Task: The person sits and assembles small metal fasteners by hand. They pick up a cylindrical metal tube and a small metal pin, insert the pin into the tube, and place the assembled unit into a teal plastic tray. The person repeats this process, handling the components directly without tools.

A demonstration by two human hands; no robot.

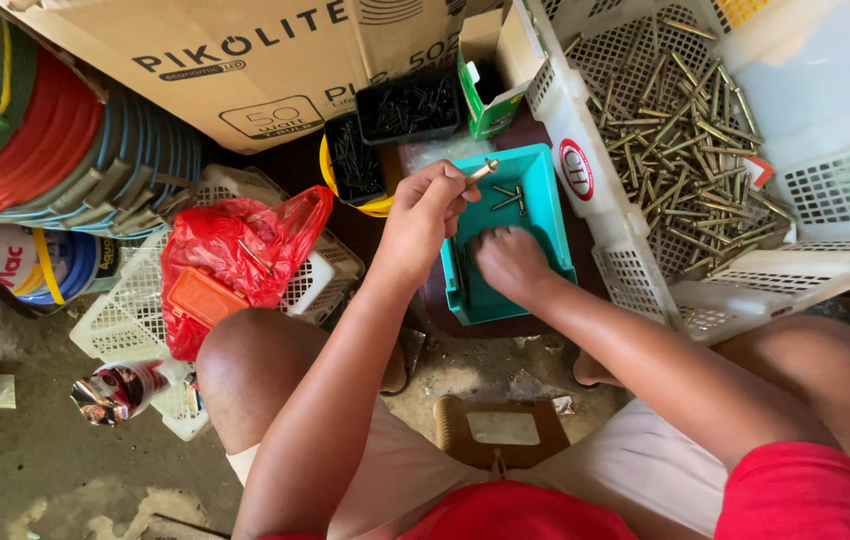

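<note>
A teal plastic tray (547, 215) sits on a dark stool in front of my knees, with a few brass-coloured bolts (507, 198) lying in it. My left hand (425, 215) hovers over the tray's left edge, its fingers pinched on one bolt (483, 170) with the head pointing right. My right hand (510, 262) reaches down into the tray, palm down, fingers curled among the bolts; what it grips is hidden.
A white perforated crate (585, 130) full of several long brass bolts (690, 140) stands at right. Two black trays of dark screws (410, 105) and a green-and-white box (490, 75) sit behind. A red plastic bag (240, 250) lies on a white basket at left, beside stacked coloured hoses (65, 150).
</note>
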